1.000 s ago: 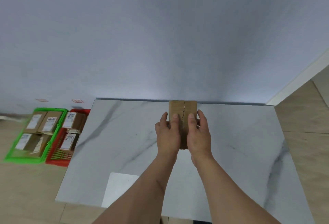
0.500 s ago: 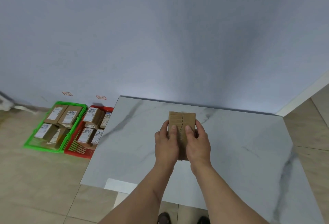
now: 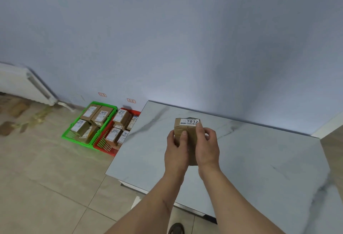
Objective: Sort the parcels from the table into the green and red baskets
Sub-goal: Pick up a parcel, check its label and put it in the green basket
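Observation:
A small brown cardboard parcel (image 3: 187,133) is held above the marble table (image 3: 259,159), tilted so its white label reading 7012 faces me at its far end. My left hand (image 3: 175,152) grips its left side and my right hand (image 3: 207,147) grips its right side. On the floor left of the table stand a green basket (image 3: 74,137) and a red basket (image 3: 104,145), side by side, each holding several labelled brown parcels. No other parcel shows on the table.
A pale wall runs behind the table and baskets, with two small red tags above the baskets. A white radiator (image 3: 22,85) hangs at the far left. The tiled floor carries brown stains near it. A shoe (image 3: 176,228) shows at the bottom.
The parcel has been tipped so its 7012 label now shows. The view has swung left, bringing the baskets closer to the middle and the radiator into sight.

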